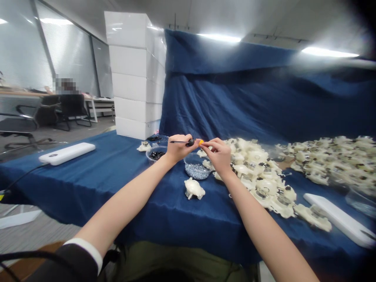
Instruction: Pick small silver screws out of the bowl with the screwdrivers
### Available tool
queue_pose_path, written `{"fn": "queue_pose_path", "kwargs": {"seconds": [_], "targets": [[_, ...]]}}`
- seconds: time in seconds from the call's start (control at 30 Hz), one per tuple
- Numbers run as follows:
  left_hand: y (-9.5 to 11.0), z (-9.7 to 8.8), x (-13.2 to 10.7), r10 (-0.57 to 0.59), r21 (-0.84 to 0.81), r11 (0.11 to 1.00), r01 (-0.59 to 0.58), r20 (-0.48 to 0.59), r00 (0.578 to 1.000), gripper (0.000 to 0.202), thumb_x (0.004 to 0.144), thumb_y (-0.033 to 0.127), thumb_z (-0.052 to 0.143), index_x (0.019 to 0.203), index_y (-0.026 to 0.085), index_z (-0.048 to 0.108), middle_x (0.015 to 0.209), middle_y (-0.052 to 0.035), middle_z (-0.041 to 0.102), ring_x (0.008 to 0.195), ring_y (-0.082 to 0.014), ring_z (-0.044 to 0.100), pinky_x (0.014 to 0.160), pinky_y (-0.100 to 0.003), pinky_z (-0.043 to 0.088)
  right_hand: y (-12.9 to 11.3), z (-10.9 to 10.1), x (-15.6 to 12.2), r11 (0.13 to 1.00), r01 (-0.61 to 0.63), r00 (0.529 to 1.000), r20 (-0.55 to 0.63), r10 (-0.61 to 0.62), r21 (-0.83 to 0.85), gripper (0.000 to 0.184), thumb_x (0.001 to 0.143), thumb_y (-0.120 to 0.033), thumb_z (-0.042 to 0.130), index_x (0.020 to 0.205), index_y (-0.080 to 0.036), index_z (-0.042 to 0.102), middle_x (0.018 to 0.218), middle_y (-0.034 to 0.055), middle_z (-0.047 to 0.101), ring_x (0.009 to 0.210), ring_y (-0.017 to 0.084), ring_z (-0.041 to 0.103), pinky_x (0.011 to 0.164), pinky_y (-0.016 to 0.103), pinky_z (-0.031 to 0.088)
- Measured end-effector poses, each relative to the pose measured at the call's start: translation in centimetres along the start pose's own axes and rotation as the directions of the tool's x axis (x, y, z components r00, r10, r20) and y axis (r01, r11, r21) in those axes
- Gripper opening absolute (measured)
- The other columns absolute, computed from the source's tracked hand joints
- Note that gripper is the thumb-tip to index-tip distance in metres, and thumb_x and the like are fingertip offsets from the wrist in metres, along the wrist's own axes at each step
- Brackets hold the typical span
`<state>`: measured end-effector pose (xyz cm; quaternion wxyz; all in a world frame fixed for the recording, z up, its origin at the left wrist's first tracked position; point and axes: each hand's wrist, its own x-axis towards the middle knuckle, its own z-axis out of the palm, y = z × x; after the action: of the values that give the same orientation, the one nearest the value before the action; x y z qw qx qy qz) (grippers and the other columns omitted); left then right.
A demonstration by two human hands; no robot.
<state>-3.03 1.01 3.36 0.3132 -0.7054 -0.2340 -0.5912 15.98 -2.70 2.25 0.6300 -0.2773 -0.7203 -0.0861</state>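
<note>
Head view, nearest first: your dark sleeve with its white cuff showed at the lower left above your olive trousers, and both bare forearms reached out over the bench. Your left hand had a closed grip round the black handle of a slim screwdriver, its thin metal shaft pointing left. Your right hand had a narrow pinch on a small yellow piece, too small to identify, which sat just beside the screwdriver's handle. You were working with the two hands brought together, holding both items in the air above a round clear plastic bowl of small blue-grey parts.

A cream plastic housing lay alone just in front of that bowl, and a second clear bowl of black parts stood beyond your left wrist. To the right spread a large heap of similar cream housings, with a further mass behind it. Flat white oblong cases lay at either side, one at the left and one at the right.

Navy cloth covered the bench. Beyond it rose a tall stack of white cartons and a hanging navy backdrop, while a seated person was at a desk across the office, behind black chairs.
</note>
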Motion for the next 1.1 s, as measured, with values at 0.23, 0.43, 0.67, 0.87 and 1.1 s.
{"fn": "queue_pose_path", "kwargs": {"seconds": [0.23,0.43,0.67,0.87,1.1], "targets": [[-0.2,0.0,0.0,0.072,0.050,0.996,-0.075,0.056,0.996,0.049,0.098,0.053,0.057,0.062,0.019,0.055,0.051,-0.0002,0.056,0.047,-0.0123,0.050,0.054,-0.030,0.031,0.2,-0.2,-0.1,0.998,-0.021,0.994,0.102,0.028,-0.065,0.011,0.095,-0.030,0.070,0.089,-0.022,0.074,0.087,0.0016,0.068,0.063,0.012,0.059,0.061,0.029,0.048],[-0.6,0.4,-0.4,0.130,0.025,0.991,-0.130,0.007,0.991,0.041,0.095,0.048,0.065,0.066,0.019,0.057,0.053,0.0011,0.056,0.049,-0.0124,0.051,0.056,-0.030,0.032,0.3,-0.2,-0.3,0.989,-0.026,0.970,0.236,0.061,-0.148,0.009,0.099,-0.026,0.061,0.092,-0.022,0.066,0.092,0.0019,0.063,0.070,0.014,0.060,0.069,0.029,0.047],[-0.5,0.5,-0.5,0.055,0.003,0.998,-0.055,0.047,0.997,0.044,0.096,0.050,0.061,0.065,0.020,0.056,0.053,0.0010,0.056,0.050,-0.0125,0.052,0.057,-0.029,0.034,0.5,0.2,-0.5,0.974,0.001,0.949,0.307,0.071,-0.228,0.009,0.103,-0.029,0.051,0.098,-0.023,0.057,0.100,0.0047,0.059,0.081,0.019,0.060,0.071,0.032,0.044],[0.1,0.0,0.1,-0.203,-0.059,0.976,0.208,0.076,0.976,0.051,0.098,0.056,0.056,0.063,0.019,0.056,0.051,0.0012,0.054,0.049,-0.0107,0.049,0.054,-0.027,0.029,0.7,0.4,-0.4,0.975,-0.055,0.959,0.261,0.111,-0.214,0.012,0.105,-0.033,0.046,0.100,-0.023,0.051,0.104,0.0063,0.057,0.082,0.020,0.060,0.074,0.034,0.046],[0.0,-0.1,0.1,-0.299,-0.064,0.951,0.303,0.063,0.952,0.051,0.097,0.056,0.057,0.063,0.018,0.058,0.050,0.0019,0.052,0.048,-0.0102,0.048,0.054,-0.027,0.027,1.1,0.6,-0.7,0.968,-0.062,0.947,0.292,0.133,-0.242,0.016,0.104,-0.038,0.049,0.103,-0.022,0.054,0.106,0.0060,0.059,0.078,0.018,0.061,0.069,0.033,0.045]]}}
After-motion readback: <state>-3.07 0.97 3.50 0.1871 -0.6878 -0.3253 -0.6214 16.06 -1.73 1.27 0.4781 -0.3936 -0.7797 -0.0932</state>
